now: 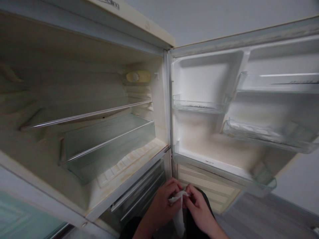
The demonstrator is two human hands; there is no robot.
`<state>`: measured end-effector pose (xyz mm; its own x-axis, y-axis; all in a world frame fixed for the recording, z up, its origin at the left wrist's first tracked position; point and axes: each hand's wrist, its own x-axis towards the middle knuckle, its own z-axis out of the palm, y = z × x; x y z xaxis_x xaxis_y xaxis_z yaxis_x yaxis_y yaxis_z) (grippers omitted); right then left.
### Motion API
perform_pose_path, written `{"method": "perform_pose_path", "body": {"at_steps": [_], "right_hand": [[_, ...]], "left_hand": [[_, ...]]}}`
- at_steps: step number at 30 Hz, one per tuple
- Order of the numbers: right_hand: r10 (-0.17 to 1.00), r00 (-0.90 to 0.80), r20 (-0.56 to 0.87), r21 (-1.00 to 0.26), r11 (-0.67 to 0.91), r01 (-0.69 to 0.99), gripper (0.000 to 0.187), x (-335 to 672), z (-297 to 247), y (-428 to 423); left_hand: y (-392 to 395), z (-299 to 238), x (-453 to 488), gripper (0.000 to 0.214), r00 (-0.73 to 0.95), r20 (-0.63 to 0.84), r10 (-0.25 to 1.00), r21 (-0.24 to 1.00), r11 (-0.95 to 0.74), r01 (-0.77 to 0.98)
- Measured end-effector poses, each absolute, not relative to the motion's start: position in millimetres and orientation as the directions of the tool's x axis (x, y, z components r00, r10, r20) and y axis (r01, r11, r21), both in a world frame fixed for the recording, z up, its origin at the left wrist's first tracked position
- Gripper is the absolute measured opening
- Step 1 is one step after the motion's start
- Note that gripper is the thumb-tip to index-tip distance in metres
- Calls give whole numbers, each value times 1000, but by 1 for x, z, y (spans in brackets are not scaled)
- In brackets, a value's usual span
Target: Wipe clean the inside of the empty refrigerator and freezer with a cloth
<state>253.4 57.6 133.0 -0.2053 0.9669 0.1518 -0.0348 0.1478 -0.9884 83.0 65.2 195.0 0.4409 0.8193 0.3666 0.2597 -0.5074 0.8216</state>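
- The left hand (165,200) grasps a soft white piece (178,219), its fingers bent and pinching the upper part; the right hand (198,206) pinches the same part from the other side, so neither hand is released.
- The white piece sits between the two hands, bunched at the fingertips, with a limp end hanging below them; whether it is cloth, paper or thin plastic, I cannot tell.
- The step in hand looks like working the white piece with the fingers of both hands, perhaps parting or arranging its bunched top; neither hand touches the refrigerator.
- The next move, as I judge it, calls for a light pinch: one hand keeping a firm hold while the other shifts its grip, since such limp stuff could fold over or slip.
- To the left of the left hand and above it, the refrigerator's upper compartment stands open, with a glass shelf (87,115) over a clear drawer (119,146).
- Just beyond the left hand, lower drawers (143,186) show in the compartment beneath.
- Above the right hand and to its right, the upper door (204,78) is swung wide, and a clear door bin (261,134) on it holds something whitish, too blurred to name.
- Beyond the right hand is the lower door (211,186), also swung out.
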Motion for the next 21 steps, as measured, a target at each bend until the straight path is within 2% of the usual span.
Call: {"method": "perform_pose_path", "body": {"at_steps": [5,10,18,21], "right_hand": [[938,-296,179,-981,192,17,17,250,132,55],[939,-312,145,-988,154,5,6,246,137,53],[949,-297,109,-994,101,-40,5,247,133,52],[954,-285,98,-991,68,-115,14,244,129,51]], "left_hand": [[62,191,81,17,412,367,834,831,-493,258],[61,191,82,16,416,346,841,833,-479,276],[60,191,84,14,437,304,846,844,-452,288],[61,188,85,14,433,319,843,831,-468,300]]}}
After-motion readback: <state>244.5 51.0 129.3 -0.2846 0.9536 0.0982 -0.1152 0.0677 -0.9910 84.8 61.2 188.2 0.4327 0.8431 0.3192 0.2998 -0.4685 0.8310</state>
